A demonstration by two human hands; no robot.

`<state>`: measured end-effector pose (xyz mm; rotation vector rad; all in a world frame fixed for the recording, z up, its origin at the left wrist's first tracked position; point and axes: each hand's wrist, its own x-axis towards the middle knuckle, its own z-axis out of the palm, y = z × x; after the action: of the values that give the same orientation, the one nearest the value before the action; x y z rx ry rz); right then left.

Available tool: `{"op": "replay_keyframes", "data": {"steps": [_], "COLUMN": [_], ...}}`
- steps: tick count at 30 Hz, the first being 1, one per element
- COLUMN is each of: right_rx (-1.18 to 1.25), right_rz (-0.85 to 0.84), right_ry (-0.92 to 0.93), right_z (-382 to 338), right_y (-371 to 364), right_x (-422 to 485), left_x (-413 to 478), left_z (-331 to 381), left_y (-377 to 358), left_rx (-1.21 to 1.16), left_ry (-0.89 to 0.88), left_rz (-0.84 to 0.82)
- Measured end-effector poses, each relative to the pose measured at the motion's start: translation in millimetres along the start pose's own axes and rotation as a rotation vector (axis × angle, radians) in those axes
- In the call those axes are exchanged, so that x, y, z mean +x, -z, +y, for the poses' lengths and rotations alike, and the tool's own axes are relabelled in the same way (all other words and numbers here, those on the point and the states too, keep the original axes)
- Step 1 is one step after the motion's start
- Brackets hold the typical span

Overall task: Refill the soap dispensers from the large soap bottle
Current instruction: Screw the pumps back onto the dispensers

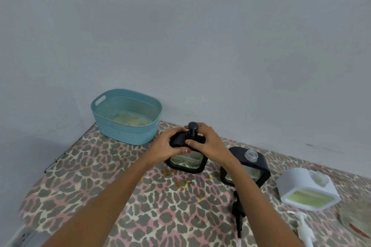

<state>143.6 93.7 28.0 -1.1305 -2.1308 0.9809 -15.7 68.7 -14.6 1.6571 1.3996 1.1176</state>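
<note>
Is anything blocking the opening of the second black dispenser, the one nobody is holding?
Nothing visible does. The second black dispenser has its clear threaded neck uncovered; a black pump lies on the cloth before it. The left hand and right hand grip the other dispenser.

Three squat, square-shouldered dispensers in a row, each with a clear front window. First black dispenser [185, 161], leftmost: standing, black pump [193, 125] seated on top, head raised, murky greenish soap in the window. Left hand [166, 144] grips its shoulder; right hand [206, 142] grips around the pump's base. Second black dispenser [259, 166], just to its right: standing, clear threaded neck [251, 154] bare and open. White dispenser [307, 188], farthest right: neck open, yellow-green soap in the window. Loose black pump [237, 212] lies before the second; loose white pump [303, 226] before the white one.
</note>
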Motion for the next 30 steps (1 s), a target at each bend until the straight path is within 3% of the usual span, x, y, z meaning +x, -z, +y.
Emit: {"op": "replay_keyframes", "data": {"steps": [3,18,30], "right_rx": [0.007,-0.018,-0.025], "right_rz": [-0.024,0.415,0.581], "right_ry": [-0.019,-0.102,-0.191], "right_z": [0,-5,-9], "right_y": [7,-27,-42], "right_x": [1,-3,-2], "left_x": [-1,1,-2], "left_z": [0,-8,0], "left_y": [0,-4,-6], "left_rx": [0.005,0.073,0.02], "left_ry": [-0.008,0.014,0.007], "left_rz": [0.003,0.049,0.079]}}
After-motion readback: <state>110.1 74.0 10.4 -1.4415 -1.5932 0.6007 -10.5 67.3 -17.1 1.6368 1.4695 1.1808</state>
